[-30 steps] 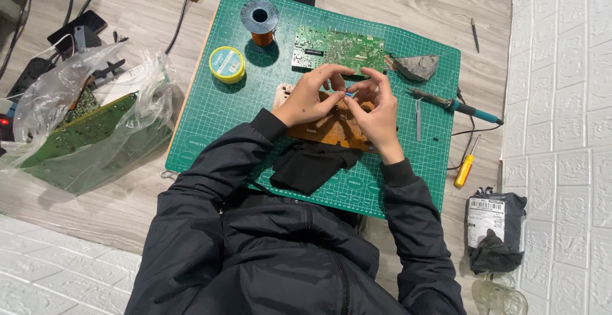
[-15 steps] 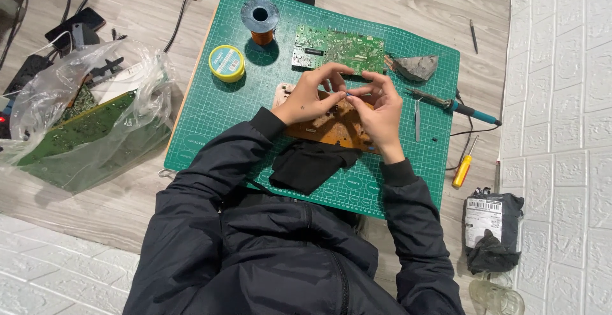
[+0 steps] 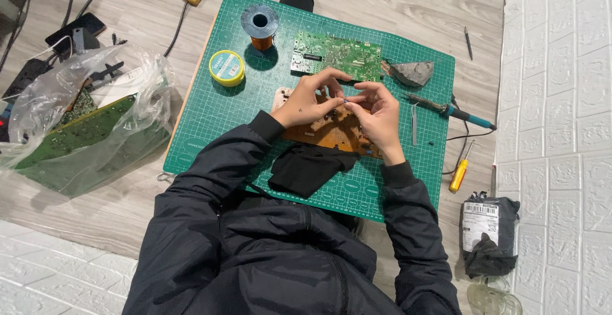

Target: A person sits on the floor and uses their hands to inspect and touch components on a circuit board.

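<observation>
The left hand [image 3: 310, 100] and the right hand [image 3: 376, 112] meet fingertip to fingertip above the brown circuit board [image 3: 331, 130]. Both are curled, with the thumb and forefingers pinched together around something very small and bluish; it is too small to tell what it is. The heels of both hands hover over or rest on the brown board, which lies flat near the middle of the green cutting mat [image 3: 210, 114].

Just beyond the brown board, on the far side from the person, lies a green circuit board [image 3: 341, 55], and beside that, towards the right edge of the mat, a grey crumpled lump [image 3: 411, 73]. To the right of the brown board lie a pair of tweezers [image 3: 414, 124] and a soldering iron [image 3: 449, 109] with a blue handle, its cord running off the mat. Beyond the mat's right edge lies a yellow-handled screwdriver [image 3: 459, 169].

On the near side of the brown board, touching it, lies a black cloth [image 3: 306, 168]. Far left of the board on the mat stand a round yellow tin [image 3: 226, 67] and a spool of copper wire [image 3: 259, 25]. Off the mat's left edge, well apart from the brown board, lies a clear plastic bag [image 3: 76, 120] holding more green boards.
</observation>
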